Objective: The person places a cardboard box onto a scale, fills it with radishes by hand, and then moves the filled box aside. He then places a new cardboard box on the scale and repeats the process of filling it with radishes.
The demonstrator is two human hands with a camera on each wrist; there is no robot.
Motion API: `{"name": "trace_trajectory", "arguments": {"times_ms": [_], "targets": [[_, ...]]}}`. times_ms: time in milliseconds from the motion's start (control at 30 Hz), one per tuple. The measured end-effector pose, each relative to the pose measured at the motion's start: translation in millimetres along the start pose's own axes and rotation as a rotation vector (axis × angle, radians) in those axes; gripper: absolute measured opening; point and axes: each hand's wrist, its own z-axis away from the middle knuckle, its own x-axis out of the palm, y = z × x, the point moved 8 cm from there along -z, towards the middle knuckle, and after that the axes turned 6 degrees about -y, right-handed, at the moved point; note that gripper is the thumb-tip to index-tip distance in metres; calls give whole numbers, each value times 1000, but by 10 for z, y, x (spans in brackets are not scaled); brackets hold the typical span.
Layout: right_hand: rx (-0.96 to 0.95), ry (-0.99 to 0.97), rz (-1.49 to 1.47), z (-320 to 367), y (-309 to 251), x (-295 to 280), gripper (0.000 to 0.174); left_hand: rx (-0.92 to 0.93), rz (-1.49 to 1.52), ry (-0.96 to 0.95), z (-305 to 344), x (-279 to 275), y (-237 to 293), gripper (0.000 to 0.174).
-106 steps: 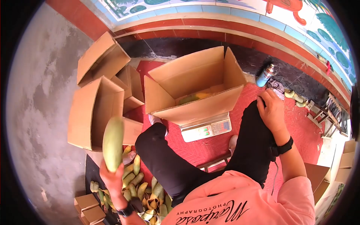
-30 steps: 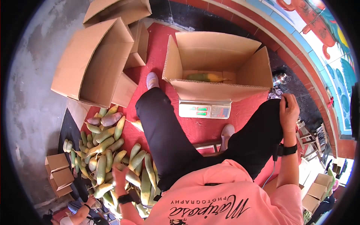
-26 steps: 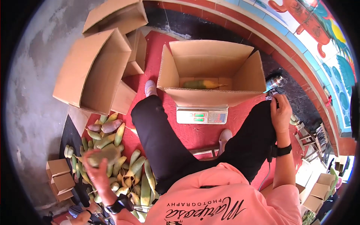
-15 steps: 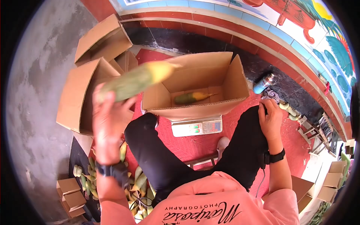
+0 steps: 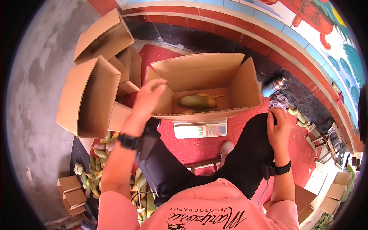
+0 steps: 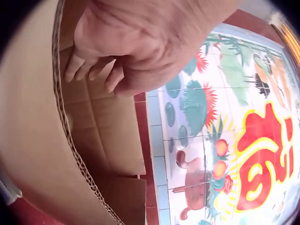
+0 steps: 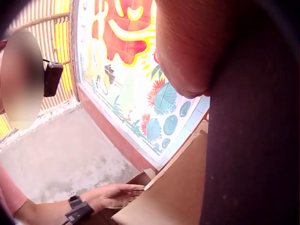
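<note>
My left hand (image 5: 150, 99) is over the left side of a cardboard box (image 5: 199, 73), holding nothing. In the left wrist view its fingers (image 6: 93, 70) hang loosely bent over the box's inside. On the box floor lies a green radish (image 5: 197, 101) with a yellowish root end, slightly blurred. Another radish (image 5: 189, 111) shows partly below it, mostly hidden by the near wall. The box stands on a white digital scale (image 5: 191, 130) with lit green figures. My right hand (image 5: 279, 125) rests on the right knee, fingers loosely bent and holding nothing.
A heap of radishes (image 5: 100, 155) lies on the floor at the left. Tall cardboard boxes (image 5: 82, 96) stand at the left back. A blue flask (image 5: 273, 87) and a crumpled cloth (image 5: 280, 100) are by the wall. A wooden stool (image 5: 318, 142) is at the right.
My left hand took a radish from the heap, carried it up and right to the box and let it go inside. The right hand stayed on the knee.
</note>
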Motion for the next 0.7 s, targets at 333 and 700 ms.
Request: {"name": "trace_trajectory", "arguments": {"times_ms": [333, 700], "targets": [[-63, -4, 130, 128, 69, -10, 7, -451, -529, 288, 2799, -1915, -2124, 18], [-108, -45, 287, 171, 276, -40, 11, -863, 17, -47, 5558, 413, -4158, 45]]}}
